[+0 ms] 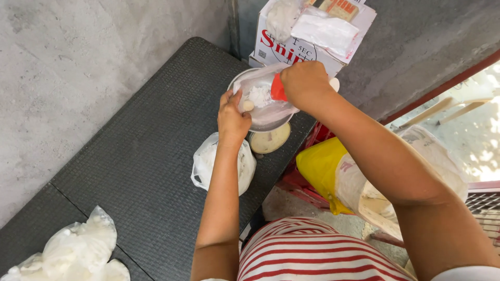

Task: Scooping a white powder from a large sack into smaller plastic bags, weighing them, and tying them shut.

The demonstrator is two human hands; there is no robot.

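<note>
— What can you actually make out at the metal pan (271, 123)?

— A clear plastic bag (263, 99) lies open in it with white powder (259, 95) inside. The left hand (232, 118) pinches the bag's near edge, fingers clenched on the plastic. The right hand (304, 83) is closed around a red scoop (278, 88) tipped into the bag; only a small part of the scoop shows past the knuckles, and a pale end sticks out on the far side of the fist.

— And under the pan?

— A round cream dial face (270, 140), mostly covered by the pan and the left wrist. I can't read it.

— What else sits on the dark surface (135, 156)?

— A filled white bag (208, 161) just beside the left forearm, half hidden by it. More crumpled white bags (78, 252) at the lower left, cut off by the frame.

— Behind?

— A cardboard box (291, 52) with plastic packets on top, its upper part out of view. To the right, below the surface, a yellow-and-white sack (333, 171) is partly blocked by the right arm, so I can't tell what it holds.
</note>
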